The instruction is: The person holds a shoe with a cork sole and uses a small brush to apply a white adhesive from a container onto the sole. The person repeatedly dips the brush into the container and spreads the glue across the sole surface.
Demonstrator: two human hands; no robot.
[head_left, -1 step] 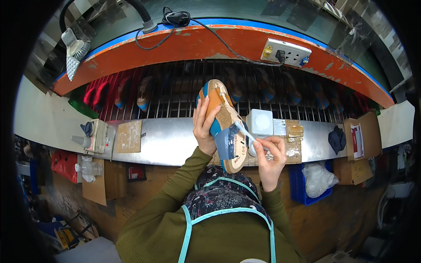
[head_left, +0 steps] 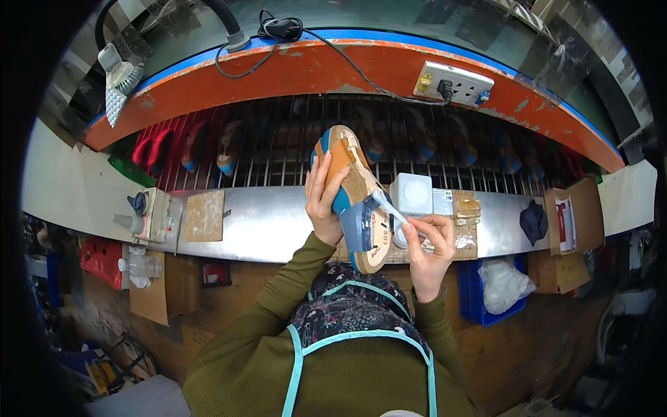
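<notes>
My left hand [head_left: 324,201] is closed around a sandal [head_left: 361,182] mounted on a blue last, raised above the metal ledge with its underside toward me. An orange-brown strap and a grey-blue strap [head_left: 356,226] wrap over the tan underside, which bears dark marks. My right hand [head_left: 429,249] pinches a slim white-handled brush [head_left: 389,210], its head at the sandal's edge beside the grey-blue strap. The bristles are too small to make out. Just beyond my right fingers stands a square white container [head_left: 412,194] with a round top.
Behind the ledge [head_left: 267,215], a rack of metal rods [head_left: 278,149] carries several more shoes under an orange panel [head_left: 306,73] with a power strip [head_left: 454,84]. A tan board [head_left: 203,216] lies left. A dark cloth [head_left: 533,222] and cardboard box [head_left: 580,215] are right; a blue crate [head_left: 472,306] is below.
My right hand and the brush have shifted very slightly. The sandal and my left hand look nearly the same.
</notes>
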